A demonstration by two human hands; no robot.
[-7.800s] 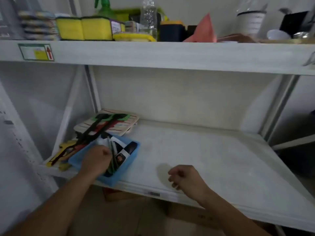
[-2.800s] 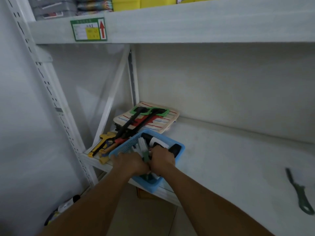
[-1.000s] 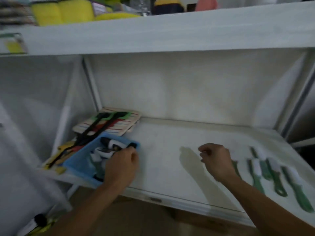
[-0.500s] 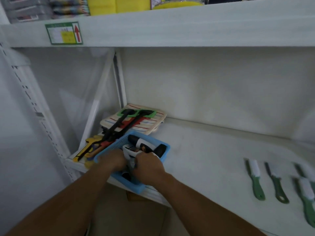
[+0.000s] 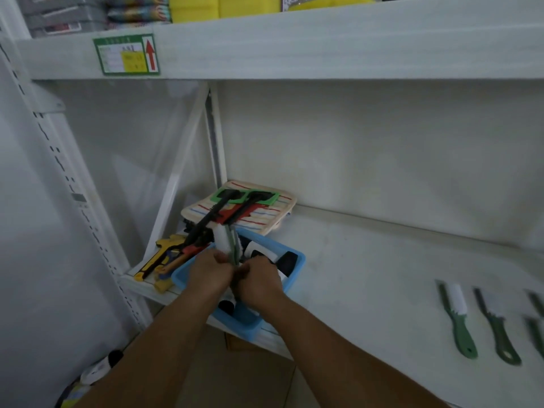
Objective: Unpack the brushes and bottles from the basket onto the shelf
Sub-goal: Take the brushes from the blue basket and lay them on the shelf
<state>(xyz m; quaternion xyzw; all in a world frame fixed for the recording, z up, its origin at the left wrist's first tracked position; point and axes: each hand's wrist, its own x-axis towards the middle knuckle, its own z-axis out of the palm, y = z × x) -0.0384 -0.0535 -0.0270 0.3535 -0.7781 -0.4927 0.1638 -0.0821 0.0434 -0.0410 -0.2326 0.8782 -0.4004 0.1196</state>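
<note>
A blue basket (image 5: 297, 269) sits at the left front of the white shelf (image 5: 368, 275). Over it, my left hand (image 5: 209, 273) and my right hand (image 5: 259, 282) are pressed together, both closed around the green handles of a bunch of white-bristled brushes (image 5: 226, 241) that stick up out of the grip. Black-and-white bottles (image 5: 265, 251) lie in the basket behind my hands. Several green brushes lie flat on the shelf at the right, among them one (image 5: 457, 319) with white bristles and another (image 5: 497, 326) beside it.
A striped pad (image 5: 265, 214) with black long-handled tools lies behind the basket, yellow and red tools (image 5: 164, 257) to its left. A perforated upright (image 5: 73, 187) stands at the left. The upper shelf (image 5: 323, 39) carries yellow sponges. A bottle (image 5: 100, 366) lies on the floor.
Both hands have lifted a bunch of brushes up out of the basket; half a second ago they were down inside it. Earlier, the right hand laid brushes at the right of the shelf.
</note>
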